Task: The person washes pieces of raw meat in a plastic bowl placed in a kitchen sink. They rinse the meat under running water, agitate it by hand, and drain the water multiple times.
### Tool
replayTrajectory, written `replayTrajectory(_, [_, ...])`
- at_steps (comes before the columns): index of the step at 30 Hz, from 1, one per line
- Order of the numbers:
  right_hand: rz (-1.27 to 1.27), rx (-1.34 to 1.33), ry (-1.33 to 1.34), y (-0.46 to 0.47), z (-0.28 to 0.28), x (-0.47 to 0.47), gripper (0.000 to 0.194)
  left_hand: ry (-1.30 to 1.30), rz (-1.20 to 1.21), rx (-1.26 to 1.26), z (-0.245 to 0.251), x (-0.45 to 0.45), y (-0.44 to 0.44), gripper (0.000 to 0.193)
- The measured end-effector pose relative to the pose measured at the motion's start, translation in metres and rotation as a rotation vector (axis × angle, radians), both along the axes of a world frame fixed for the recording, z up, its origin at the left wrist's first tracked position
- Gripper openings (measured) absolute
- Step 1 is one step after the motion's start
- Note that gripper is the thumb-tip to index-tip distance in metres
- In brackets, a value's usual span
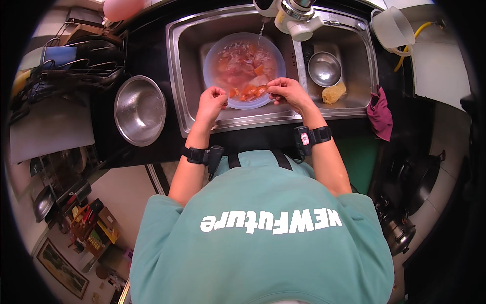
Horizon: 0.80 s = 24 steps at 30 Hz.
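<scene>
A translucent plastic basin (210,51) sits in the larger sink bowl. It holds cloudy reddish water with pieces of raw meat (239,68) and several orange-red pieces (249,92) near its front edge. My left hand (213,102) is over the basin's front left rim, thumb and fingers drawn together beside a small orange piece. At the front right, my right hand (288,93) has its thumb and forefinger pinched close to the end of an orange-red piece. Whether either hand grips anything is too small to tell. Water runs thinly from the faucet (267,9) into the basin.
The smaller sink bowl (357,91) holds a steel bowl (325,69) and a yellow scrubber (334,93). A large steel bowl (139,110) stands left of the sink. A maroon cloth (379,114) hangs over the right rim. Far left is a dish rack (95,57).
</scene>
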State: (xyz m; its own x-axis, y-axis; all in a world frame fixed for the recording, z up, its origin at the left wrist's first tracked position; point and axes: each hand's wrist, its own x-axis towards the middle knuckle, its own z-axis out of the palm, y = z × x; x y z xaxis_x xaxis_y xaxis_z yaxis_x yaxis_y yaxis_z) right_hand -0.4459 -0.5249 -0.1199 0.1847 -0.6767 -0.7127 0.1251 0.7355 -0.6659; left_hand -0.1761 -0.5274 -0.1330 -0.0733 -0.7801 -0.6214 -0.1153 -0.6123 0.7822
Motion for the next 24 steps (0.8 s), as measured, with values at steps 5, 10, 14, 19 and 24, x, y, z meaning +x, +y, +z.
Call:
replayTrajectory(5, [0.008,0.009,-0.072,0.001,0.001,-0.001,0.016,0.146,0.121,0.061,0.001,-0.002,0.0,0.007])
replayTrajectory(10, [-0.029,0.017,-0.136,-0.005,-0.002,0.0,0.017,0.405,0.215,0.134,0.006,0.001,-0.002,0.018])
replayTrajectory(14, [-0.068,0.013,-0.148,-0.009,-0.008,0.0,0.017,0.47,0.222,0.148,0.007,-0.001,-0.006,0.028])
replayTrajectory(19, [-0.188,0.045,-0.172,-0.009,-0.017,-0.003,0.015,0.331,0.075,0.116,0.021,-0.012,-0.012,0.025])
replayTrajectory(24, [-0.298,0.076,-0.25,-0.008,-0.024,0.006,0.02,0.41,-0.161,0.021,0.054,-0.062,-0.031,0.02])
